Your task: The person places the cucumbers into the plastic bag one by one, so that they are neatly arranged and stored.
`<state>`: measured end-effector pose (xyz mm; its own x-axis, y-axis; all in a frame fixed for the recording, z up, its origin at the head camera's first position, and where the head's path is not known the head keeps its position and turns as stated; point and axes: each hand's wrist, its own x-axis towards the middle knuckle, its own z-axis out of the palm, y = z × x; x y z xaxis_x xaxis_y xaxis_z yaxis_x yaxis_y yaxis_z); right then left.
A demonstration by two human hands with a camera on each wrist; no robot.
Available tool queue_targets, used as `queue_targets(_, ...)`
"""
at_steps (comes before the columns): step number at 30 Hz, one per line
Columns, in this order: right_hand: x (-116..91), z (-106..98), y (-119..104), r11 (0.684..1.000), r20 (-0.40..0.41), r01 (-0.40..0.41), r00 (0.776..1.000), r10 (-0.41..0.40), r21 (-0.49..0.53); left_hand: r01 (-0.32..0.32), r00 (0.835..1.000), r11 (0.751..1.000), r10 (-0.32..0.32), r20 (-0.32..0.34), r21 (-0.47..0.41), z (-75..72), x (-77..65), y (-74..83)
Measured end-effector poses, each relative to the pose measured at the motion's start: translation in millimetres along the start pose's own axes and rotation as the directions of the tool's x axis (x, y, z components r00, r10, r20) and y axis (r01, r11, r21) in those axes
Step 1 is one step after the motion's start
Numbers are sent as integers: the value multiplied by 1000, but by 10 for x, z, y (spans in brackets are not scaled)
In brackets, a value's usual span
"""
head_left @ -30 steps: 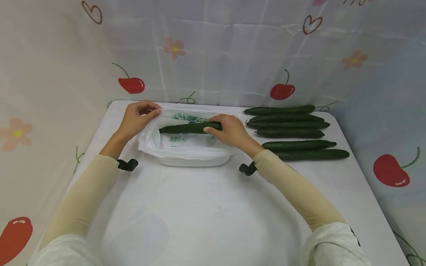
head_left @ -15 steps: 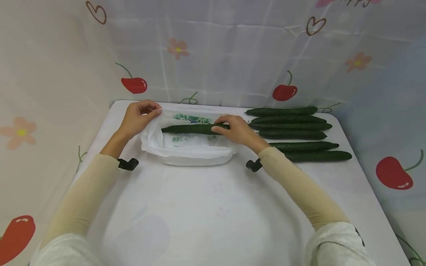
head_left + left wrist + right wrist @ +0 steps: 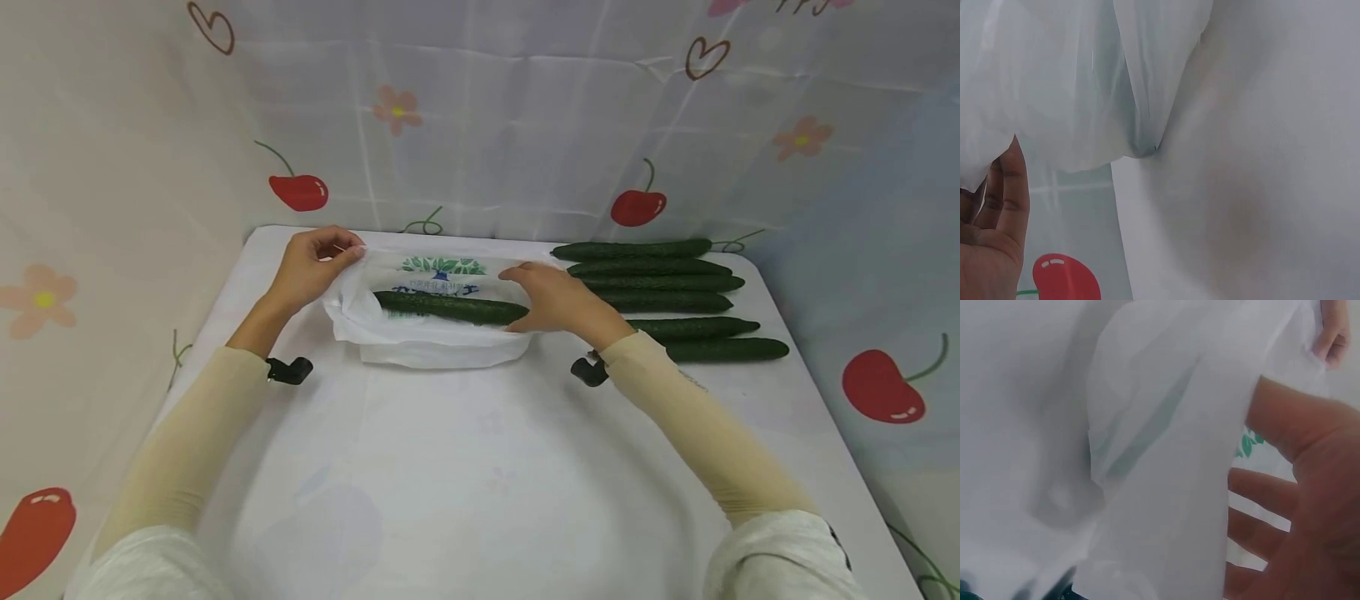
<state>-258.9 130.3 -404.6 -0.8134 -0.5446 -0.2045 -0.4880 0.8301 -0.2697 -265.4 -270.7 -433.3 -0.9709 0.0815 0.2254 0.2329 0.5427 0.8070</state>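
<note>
A white plastic bag (image 3: 442,354) with a green and blue tree print lies with its mouth spread toward me in the head view. One dark green cucumber (image 3: 450,310) rests inside it, slightly slanted. At the bag's far left corner, my left hand (image 3: 311,262) pinches the thin rim; the left wrist view shows the bag film (image 3: 1054,94) hanging from those fingertips. My right hand (image 3: 561,298) is at the cucumber's right end, thumb and fingers spread apart. In the right wrist view that hand (image 3: 1322,494) reaches its fingers behind the bag's edge (image 3: 1172,487), gripping nothing.
Several more cucumbers (image 3: 645,249) lie roughly parallel at the table's back right, some partly behind my right hand and forearm. The white table (image 3: 450,483) meets a printed curtain (image 3: 480,150) at its back. Black wrist cameras (image 3: 290,371) hang under both forearms.
My right hand has shifted right and let go of the cucumber. The cucumber has moved slightly right and toward me in the bag, uncovering more of the print. My left hand stays put.
</note>
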Motion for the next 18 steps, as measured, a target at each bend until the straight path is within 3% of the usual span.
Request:
queue_targets(10, -265, -105, -57, 1000, 78, -4, 997, 2, 21, 6, 1000, 1000, -6, 1, 21, -8, -1, -19)
queue_targets(13, -346, -98, -34, 998, 30, 43, 999, -45, 52, 15, 1000, 999, -15, 1, 32, -10, -8, -16)
queue_targets(18, -539, -92, 109, 977, -165, 150, 978, -125, 151, 18, 1000, 999, -18, -1, 37, -14, -14, -4)
